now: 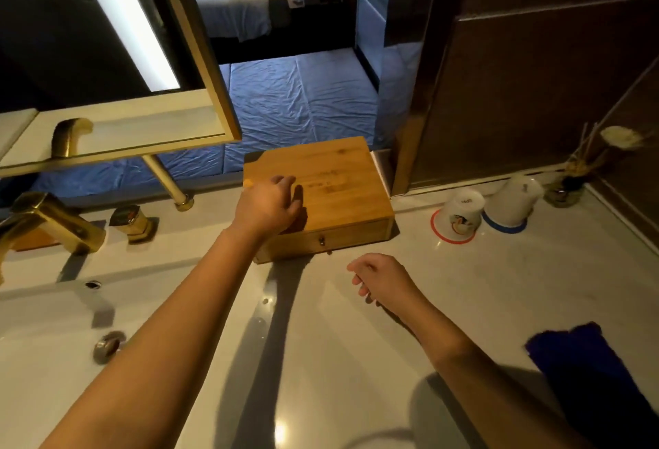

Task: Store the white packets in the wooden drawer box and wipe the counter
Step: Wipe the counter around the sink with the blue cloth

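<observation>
The wooden drawer box (338, 184) stands at the back of the white counter (356, 341), its front drawer pushed in with a small knob (321, 241) showing. My left hand (267, 208) rests on the box's top near its left front corner, fingers spread. My right hand (383, 281) hovers just above the counter in front of the box, fingers loosely curled with nothing in them. No white packets are visible. A dark blue cloth (585, 359) lies on the counter at the right, apart from both hands.
Two upturned cups (458, 215) (513, 200) stand right of the box, with a reed diffuser jar (567, 188) in the corner. A sink basin (53, 323) with a gold faucet (42, 220) is at the left. A mirror (124, 56) hangs above.
</observation>
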A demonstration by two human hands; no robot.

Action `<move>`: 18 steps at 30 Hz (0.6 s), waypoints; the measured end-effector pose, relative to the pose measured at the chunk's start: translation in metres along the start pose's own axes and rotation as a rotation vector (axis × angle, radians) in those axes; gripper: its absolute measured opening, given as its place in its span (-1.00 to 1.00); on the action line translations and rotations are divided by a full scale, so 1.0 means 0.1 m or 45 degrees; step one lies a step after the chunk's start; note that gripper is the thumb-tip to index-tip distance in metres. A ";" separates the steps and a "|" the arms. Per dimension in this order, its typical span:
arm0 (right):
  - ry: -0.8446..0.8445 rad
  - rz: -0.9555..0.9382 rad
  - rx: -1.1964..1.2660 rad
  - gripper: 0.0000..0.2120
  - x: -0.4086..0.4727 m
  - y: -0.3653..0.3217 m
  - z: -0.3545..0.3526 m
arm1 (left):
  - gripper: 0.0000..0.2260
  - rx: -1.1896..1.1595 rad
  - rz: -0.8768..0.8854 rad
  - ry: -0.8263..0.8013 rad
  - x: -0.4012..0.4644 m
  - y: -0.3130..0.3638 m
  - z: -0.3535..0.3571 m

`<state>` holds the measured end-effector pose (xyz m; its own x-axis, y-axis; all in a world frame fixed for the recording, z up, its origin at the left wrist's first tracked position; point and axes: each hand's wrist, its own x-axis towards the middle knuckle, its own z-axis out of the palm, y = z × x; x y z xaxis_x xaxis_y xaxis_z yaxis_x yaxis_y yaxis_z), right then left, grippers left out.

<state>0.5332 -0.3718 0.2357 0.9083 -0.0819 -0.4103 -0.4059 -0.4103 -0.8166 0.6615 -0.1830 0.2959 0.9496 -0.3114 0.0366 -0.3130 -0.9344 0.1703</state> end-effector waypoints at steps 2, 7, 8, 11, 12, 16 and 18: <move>0.084 -0.103 -0.183 -0.82 -0.24 0.10 -0.16 | -0.63 -0.261 0.010 0.245 -0.34 0.29 0.01; 0.345 -0.421 -0.579 -0.79 -0.82 0.45 -0.61 | -0.80 -0.530 0.052 0.375 -1.34 0.99 0.32; 0.370 -0.469 -0.638 -0.78 -0.93 0.53 -0.70 | -0.76 -0.513 0.051 0.341 -1.50 1.10 0.41; 0.403 -0.548 -0.809 -0.75 -1.23 0.81 -1.00 | -0.61 -0.425 0.087 0.147 -1.96 1.45 0.68; 0.417 -0.559 -0.842 -0.75 -1.33 0.91 -1.12 | -0.55 -0.379 0.088 0.069 -2.10 1.56 0.76; 0.415 -0.489 -1.035 -0.68 -1.68 1.38 -1.62 | -0.37 -0.218 0.047 -0.191 -2.52 1.93 1.05; 0.280 -0.383 -1.112 -0.59 -1.80 1.62 -1.84 | -0.32 -0.144 0.011 -0.243 -2.65 2.06 1.18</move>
<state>0.3225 -0.5911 0.2517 0.9973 0.0049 -0.0735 -0.0134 -0.9691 -0.2464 0.3427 -0.3135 0.2047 0.9228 -0.3564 -0.1464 -0.3068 -0.9095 0.2805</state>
